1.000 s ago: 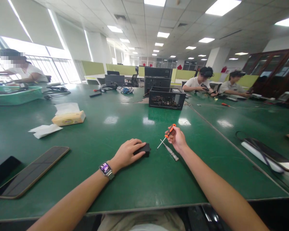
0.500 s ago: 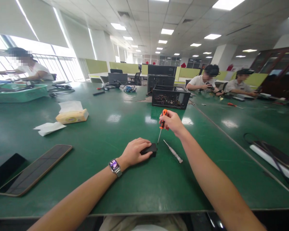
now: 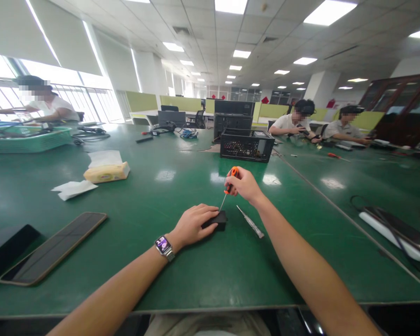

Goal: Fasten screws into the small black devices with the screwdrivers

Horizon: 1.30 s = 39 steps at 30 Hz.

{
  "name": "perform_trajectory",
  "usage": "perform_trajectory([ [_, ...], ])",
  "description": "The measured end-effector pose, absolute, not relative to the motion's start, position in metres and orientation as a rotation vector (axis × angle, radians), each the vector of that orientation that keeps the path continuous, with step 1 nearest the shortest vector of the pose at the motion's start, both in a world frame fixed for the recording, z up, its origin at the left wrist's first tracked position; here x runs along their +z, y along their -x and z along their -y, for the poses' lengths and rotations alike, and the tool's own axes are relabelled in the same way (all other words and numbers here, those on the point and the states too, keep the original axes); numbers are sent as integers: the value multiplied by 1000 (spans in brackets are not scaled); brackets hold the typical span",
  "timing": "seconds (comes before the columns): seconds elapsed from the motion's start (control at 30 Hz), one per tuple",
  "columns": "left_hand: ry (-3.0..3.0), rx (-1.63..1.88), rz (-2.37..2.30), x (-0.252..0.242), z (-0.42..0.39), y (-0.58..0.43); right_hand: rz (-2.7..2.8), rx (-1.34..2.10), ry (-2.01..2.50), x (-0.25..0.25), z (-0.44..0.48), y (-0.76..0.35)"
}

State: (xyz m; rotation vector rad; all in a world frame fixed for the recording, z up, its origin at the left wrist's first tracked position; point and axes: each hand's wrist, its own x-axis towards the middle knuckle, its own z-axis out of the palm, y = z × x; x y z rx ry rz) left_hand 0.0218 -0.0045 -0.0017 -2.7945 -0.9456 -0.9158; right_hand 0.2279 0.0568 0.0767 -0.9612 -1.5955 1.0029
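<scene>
A small black box (image 3: 220, 220) lies on the green table (image 3: 203, 261) in front of me. My left hand (image 3: 193, 224), a watch on its wrist, rests on the box's left part with fingers curled over it. My right hand (image 3: 244, 185) is closed round an orange-handled screwdriver (image 3: 228, 187), held nearly upright with its tip down on the box's top. A second, clear-handled screwdriver (image 3: 250, 222) lies loose on the table just right of the box.
Two phones (image 3: 52, 248) lie at the near left. A tissue pack (image 3: 107, 171) and loose tissues are farther left. A black computer case (image 3: 247, 144) stands behind. A white bar with cable (image 3: 392, 231) lies right. Other people sit at the far left and far right.
My right hand lifted the orange screwdriver from a slanted hold beside the box, turned it upright and brought its tip onto the box. My left hand stayed on the box.
</scene>
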Motion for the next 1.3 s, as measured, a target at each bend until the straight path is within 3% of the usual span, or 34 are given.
perform_trajectory([
  [0.4,2806,-924,935,-2,4,-21,1673,938,968,82,-56,-222],
  [0.73,2812,-911,946,-2,5,-21,2013,142,1118,103,-29,-223],
  [0.93,2814,-914,945,-1,5,-22,2040,106,1088,108,-25,-221],
  [1.13,2828,-893,959,-2,4,-21,2054,310,969,105,-20,-217],
  [1.3,2839,-905,962,0,5,-21,2066,217,1019,106,-19,-215],
])
